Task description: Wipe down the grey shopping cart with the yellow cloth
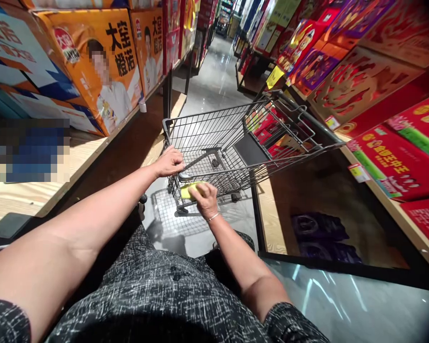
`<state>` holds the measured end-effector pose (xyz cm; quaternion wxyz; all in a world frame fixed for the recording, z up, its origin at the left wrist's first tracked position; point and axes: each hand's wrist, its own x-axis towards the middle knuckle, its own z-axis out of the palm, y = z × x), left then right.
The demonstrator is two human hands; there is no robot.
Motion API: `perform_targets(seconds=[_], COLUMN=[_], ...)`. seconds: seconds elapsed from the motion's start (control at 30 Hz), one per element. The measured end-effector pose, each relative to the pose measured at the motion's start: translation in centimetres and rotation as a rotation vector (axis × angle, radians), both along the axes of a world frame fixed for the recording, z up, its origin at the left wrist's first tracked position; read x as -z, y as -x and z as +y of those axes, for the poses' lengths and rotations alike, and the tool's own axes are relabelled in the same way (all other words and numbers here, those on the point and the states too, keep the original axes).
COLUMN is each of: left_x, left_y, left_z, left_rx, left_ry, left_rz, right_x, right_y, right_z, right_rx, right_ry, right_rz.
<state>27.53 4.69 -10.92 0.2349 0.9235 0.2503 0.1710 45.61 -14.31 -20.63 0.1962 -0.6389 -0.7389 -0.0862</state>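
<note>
A grey wire shopping cart (250, 149) stands in front of me, its basket holding nothing that I can see. My left hand (169, 162) is closed over the top rim at the cart's near end. Just below and to the right, my right hand (206, 198) grips a yellow cloth (189, 190), perhaps a sponge, against the wire side under the rim's corner. Part of the cloth is hidden behind my fingers.
Orange cartons (93, 66) stand on a wooden shelf (93, 166) at the left. Red gift boxes (389, 159) line the right-hand display, with purple packages (320, 228) low beneath it. A tiled aisle (214, 71) runs ahead between the shelves.
</note>
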Motion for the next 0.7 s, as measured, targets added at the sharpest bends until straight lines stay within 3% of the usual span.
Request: perform_targets(seconds=[0.1,0.17,0.37,0.43,0.5,0.6,0.7], left_x=[0.5,0.6,0.2,0.0,-0.2,-1.0,-2.5], left_y=[0.5,0.9,2.6,3.1,3.2,2.7,1.6], left_z=[0.1,0.2,1.2,1.5,1.4,0.1,-2.5], left_rx=[-0.047,-0.073,-0.094,-0.121,-0.178,-0.325,-0.381], left_ry=[0.015,0.037,0.071,0.070,0.062,0.011,-0.050], left_rz=[-0.009,-0.007,0.068,0.095,0.117,0.133,0.118], right_x=[-3.1,-3.2,3.0,3.4,1.8,-3.1,-7.5], right_y=[-0.9,-0.6,2.4,2.7,2.6,2.2,1.9], right_z=[1.2,1.8,0.8,0.2,0.0,0.7,2.1], right_rx=[0.122,0.145,0.059,0.062,0.029,0.030,0.106], right_ry=[-0.198,-0.183,0.394,0.420,0.281,-0.003,-0.124], right_rz=[0.058,0.072,-0.014,-0.021,-0.004,0.029,0.027])
